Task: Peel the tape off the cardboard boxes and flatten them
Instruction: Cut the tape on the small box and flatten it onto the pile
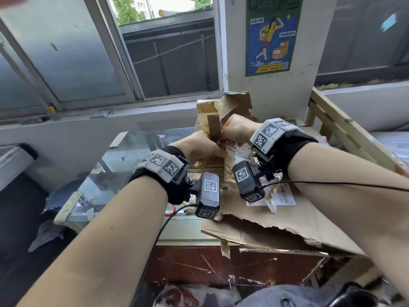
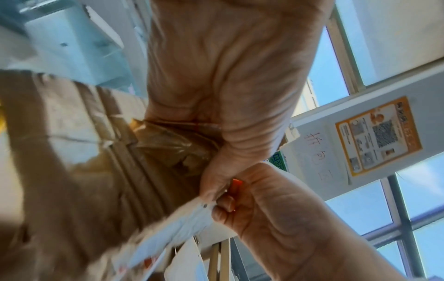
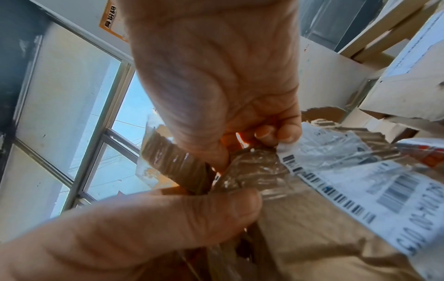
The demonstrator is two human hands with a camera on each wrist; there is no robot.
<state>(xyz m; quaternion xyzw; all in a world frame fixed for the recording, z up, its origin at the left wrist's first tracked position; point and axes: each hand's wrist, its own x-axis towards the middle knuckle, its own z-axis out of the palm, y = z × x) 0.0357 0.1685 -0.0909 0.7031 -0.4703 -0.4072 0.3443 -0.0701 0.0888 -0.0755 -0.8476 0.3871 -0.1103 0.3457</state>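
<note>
A torn cardboard piece (image 1: 213,120) with glossy tape stands up between my two hands, above a flattened cardboard box (image 1: 276,220). My left hand (image 1: 210,149) grips the cardboard piece (image 2: 79,152) at its crumpled taped part, fingers curled round it. My right hand (image 1: 229,134) touches the left one and pinches crumpled clear tape (image 3: 252,171) between thumb and fingers (image 3: 286,133). A white shipping label (image 3: 355,182) with barcodes hangs on that tape. In the right wrist view the left thumb (image 3: 192,213) presses beside a corrugated strip (image 3: 175,165).
The cardboard lies on a glass-topped counter (image 1: 124,165) below a window sill (image 1: 110,109). A wooden frame (image 1: 345,134) stands at the right, and a poster (image 1: 272,36) hangs on the pillar behind. Scraps of tape and card litter the floor (image 1: 51,233).
</note>
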